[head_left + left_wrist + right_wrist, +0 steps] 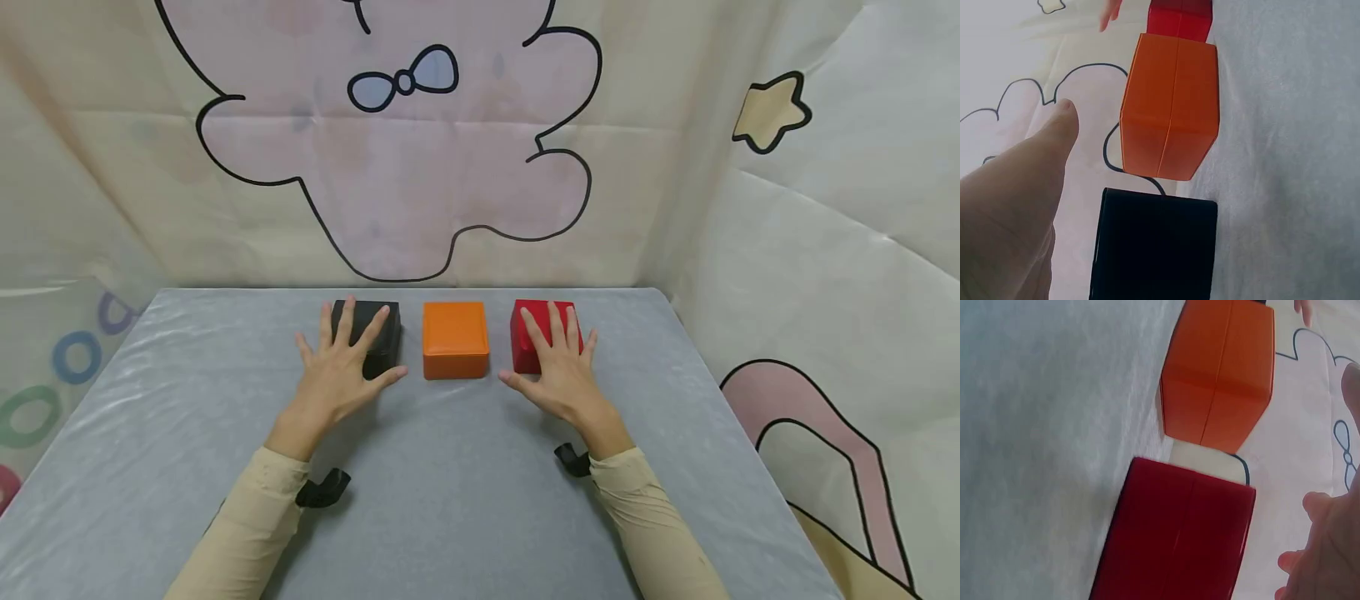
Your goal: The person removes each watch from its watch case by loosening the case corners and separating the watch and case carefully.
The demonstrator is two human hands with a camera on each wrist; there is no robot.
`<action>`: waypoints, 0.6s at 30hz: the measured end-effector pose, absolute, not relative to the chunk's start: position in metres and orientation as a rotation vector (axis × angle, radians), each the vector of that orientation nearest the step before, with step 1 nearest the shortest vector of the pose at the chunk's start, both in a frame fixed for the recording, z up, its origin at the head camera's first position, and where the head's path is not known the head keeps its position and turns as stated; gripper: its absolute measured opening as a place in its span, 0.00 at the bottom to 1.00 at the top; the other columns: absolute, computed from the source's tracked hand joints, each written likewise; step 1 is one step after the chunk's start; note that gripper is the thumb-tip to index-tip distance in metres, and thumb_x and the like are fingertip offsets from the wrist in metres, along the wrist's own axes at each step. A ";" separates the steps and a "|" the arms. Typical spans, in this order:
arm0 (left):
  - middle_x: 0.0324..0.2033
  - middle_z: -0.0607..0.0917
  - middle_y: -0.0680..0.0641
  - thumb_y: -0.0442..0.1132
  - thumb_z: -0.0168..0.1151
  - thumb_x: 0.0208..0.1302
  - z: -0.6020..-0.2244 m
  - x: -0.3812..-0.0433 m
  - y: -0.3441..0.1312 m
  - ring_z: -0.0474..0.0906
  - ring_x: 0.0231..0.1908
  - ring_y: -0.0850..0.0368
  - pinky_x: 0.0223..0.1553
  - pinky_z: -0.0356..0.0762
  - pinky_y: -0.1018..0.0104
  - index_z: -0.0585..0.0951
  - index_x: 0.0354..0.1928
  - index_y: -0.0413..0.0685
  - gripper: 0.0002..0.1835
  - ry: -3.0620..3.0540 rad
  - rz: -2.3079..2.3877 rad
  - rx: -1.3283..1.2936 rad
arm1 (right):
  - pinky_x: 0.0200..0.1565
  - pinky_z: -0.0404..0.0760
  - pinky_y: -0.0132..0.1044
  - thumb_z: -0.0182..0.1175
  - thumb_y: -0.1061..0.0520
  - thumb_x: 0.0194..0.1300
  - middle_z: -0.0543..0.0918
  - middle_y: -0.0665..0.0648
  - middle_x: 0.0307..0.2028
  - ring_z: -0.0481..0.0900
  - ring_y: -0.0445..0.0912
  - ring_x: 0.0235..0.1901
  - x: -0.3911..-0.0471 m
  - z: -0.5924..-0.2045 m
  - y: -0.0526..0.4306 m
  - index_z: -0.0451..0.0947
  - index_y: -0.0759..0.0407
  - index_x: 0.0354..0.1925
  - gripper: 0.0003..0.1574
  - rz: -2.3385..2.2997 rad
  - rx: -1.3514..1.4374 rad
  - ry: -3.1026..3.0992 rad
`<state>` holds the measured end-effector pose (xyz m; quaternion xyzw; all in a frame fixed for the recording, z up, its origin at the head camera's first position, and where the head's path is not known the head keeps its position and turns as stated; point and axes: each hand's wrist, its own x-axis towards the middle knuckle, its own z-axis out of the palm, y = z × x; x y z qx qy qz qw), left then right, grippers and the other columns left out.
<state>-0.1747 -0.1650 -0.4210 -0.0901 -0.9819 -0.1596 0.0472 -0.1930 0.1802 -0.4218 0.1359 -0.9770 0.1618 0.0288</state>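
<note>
Three boxes stand in a row along the far side of the table: a black box (pixel 384 333) on the left, an orange box (pixel 455 340) in the middle and a red box (pixel 524 343) on the right. My left hand (pixel 333 379) is spread over the near-left part of the black box, partly covering it in the head view. Over the red box my right hand (pixel 562 375) has its fingers spread the same way. Neither hand holds anything. In the left wrist view the thumb (pixel 1054 140) is straight, above the level of the black box (pixel 1154 247).
The table (pixel 465 500) has a grey cloth cover. Behind it hangs a printed curtain (pixel 495 183) with a cartoon figure, and more printed cloth (pixel 825 275) closes off the right side. Black straps (pixel 322 489) are on both wrists.
</note>
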 end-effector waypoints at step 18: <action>0.81 0.43 0.36 0.68 0.62 0.63 -0.414 -0.188 -0.195 0.39 0.79 0.31 0.70 0.48 0.24 0.47 0.82 0.64 0.52 -2.927 -0.557 -0.378 | 0.78 0.39 0.64 0.60 0.24 0.59 0.40 0.58 0.82 0.31 0.58 0.81 -0.182 -0.427 0.152 0.41 0.35 0.81 0.63 0.488 0.726 -3.024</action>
